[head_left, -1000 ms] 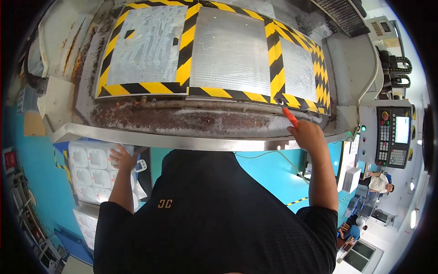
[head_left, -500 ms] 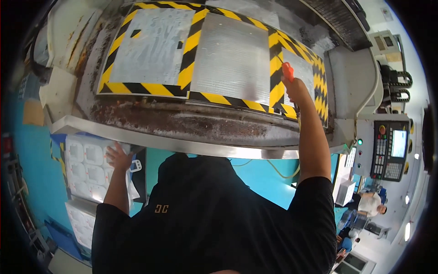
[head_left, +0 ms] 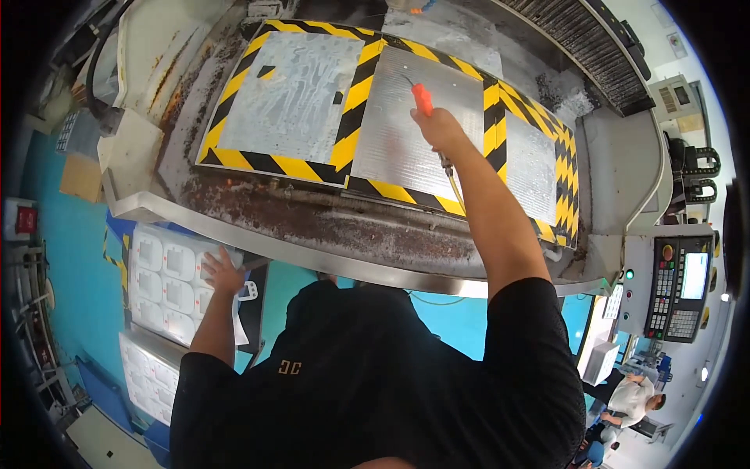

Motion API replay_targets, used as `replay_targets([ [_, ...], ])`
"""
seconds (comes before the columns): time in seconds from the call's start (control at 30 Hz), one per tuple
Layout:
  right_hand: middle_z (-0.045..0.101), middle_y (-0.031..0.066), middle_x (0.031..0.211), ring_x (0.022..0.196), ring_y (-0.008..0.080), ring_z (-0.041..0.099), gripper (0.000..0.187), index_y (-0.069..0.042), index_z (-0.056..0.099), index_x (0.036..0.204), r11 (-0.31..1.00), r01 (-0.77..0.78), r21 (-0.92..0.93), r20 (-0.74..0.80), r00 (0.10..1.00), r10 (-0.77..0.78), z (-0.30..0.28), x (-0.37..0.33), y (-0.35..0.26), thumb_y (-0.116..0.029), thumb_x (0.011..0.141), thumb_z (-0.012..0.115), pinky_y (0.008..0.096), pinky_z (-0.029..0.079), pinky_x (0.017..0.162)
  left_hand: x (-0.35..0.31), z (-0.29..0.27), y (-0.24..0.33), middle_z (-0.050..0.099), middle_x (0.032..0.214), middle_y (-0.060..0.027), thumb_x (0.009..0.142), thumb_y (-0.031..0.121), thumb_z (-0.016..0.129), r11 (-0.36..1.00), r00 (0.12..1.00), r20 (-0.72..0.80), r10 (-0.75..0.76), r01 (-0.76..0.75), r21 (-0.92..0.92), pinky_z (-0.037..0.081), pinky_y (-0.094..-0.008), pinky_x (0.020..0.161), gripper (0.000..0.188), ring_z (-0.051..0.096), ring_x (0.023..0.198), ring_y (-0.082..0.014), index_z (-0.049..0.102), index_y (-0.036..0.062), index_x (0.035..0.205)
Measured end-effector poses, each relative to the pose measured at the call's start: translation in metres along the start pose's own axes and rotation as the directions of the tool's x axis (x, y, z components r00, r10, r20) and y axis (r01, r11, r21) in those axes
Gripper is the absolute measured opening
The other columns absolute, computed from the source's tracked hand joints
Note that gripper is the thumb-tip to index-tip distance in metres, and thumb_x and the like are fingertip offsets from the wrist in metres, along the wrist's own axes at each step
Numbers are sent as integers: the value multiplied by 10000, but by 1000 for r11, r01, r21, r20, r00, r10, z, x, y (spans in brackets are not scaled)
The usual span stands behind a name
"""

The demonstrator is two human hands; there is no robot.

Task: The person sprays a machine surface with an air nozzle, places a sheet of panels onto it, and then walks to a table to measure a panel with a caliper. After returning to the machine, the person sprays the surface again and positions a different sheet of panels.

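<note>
My right hand point(head_left: 441, 131) is wrapped round a red air blow gun point(head_left: 422, 99), its thin nozzle pointing to the far left. A yellowish hose point(head_left: 455, 187) hangs from the gun's lower end. Under the gun lies the middle grey metal panel point(head_left: 391, 141) of a machine bed, framed by black-and-yellow striped tape point(head_left: 355, 98). At the lower left, my left hand point(head_left: 224, 273) has its fingers spread on a white sheet of rounded square parts point(head_left: 178, 271), holding nothing. A small white piece with cut-outs point(head_left: 248, 291) is beside that hand.
Taped panels lie left point(head_left: 293, 102) and right point(head_left: 531, 156) of the middle one. A metal machine edge point(head_left: 312, 262) runs between me and the bed. A control panel point(head_left: 678, 289) stands at the right. More white parts point(head_left: 148, 375) sit lower left. Another person point(head_left: 631, 395) is at the far lower right.
My right hand has carried the blow gun left, from the tape beside the right panel to over the middle panel. My left hand stays on the white sheet. The whole view has shifted slightly.
</note>
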State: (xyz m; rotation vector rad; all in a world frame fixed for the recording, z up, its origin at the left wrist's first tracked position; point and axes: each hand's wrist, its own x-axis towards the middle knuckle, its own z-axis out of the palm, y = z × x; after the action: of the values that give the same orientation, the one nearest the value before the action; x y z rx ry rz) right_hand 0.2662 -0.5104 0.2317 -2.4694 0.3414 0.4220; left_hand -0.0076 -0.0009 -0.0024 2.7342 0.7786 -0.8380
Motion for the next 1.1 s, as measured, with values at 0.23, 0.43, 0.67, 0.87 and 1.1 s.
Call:
replay_targets([
  [0.23,636,159,751,609,272,644,598,68,626,961,994,-110,11,-92,990,110,-14,16,35,-525,926,552,391,521,575,-6,-8,-2,-107,1617,-203,886,357,668,999,999,-7,48,-48,12,204,-759,1057,929,-13,1438,-569,39,291,1567],
  [0.43,667,208,762,687,342,685,591,63,646,969,958,-264,-108,-358,910,211,-45,-4,151,-519,927,552,425,528,626,-4,-10,-8,-90,1634,-140,897,298,665,994,995,-16,102,-103,-27,230,-766,1044,855,19,1432,-578,116,327,1551],
  [0.67,674,255,834,815,422,669,500,12,621,868,856,-104,-506,-273,961,-44,-38,-155,153,-483,929,575,491,525,732,-3,-6,-9,-82,1634,-137,899,267,659,998,998,17,65,-65,4,231,-758,1051,830,17,1433,-577,139,325,1544],
  [0.87,671,163,804,788,332,673,328,-51,638,839,688,108,-718,-54,976,-209,-29,-271,119,-371,911,629,442,530,685,2,-1,-9,-67,1633,-145,898,248,664,998,998,-11,68,-68,10,242,-757,1045,815,16,1428,-589,160,327,1535],
  [1.1,683,193,791,728,333,682,474,45,640,906,827,-204,-523,-220,970,100,-74,-217,166,-429,899,644,441,508,654,-2,-8,-9,-90,1624,-177,903,252,649,994,996,0,91,-91,61,271,-761,1025,792,47,1409,-615,174,301,1534],
])
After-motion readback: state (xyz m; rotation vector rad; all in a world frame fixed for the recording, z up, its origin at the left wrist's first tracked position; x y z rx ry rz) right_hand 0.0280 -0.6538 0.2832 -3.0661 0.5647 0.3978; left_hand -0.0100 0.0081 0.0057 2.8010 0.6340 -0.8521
